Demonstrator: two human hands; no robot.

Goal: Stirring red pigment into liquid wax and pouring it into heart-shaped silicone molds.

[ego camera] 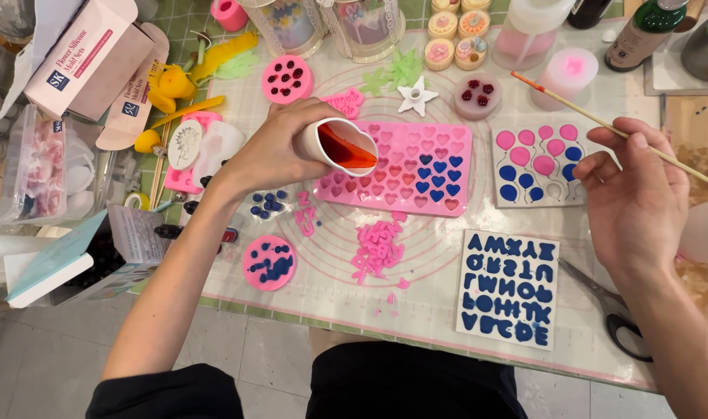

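Spread over the table, a translucent silicone work mat [447,306] carries the moulds. Left hand [272,151] wraps a small white cup of red liquid [337,145], tilted over the pink heart-shaped silicone mould [404,167] at its left edge. Right hand [637,198] pinches a thin wooden skewer [602,122]. Many hearts look filled (blue at right, red-pink elsewhere); several pale ones seemingly remain.

left hand [272,151] gripping, tilted; right hand [633,198] pinching
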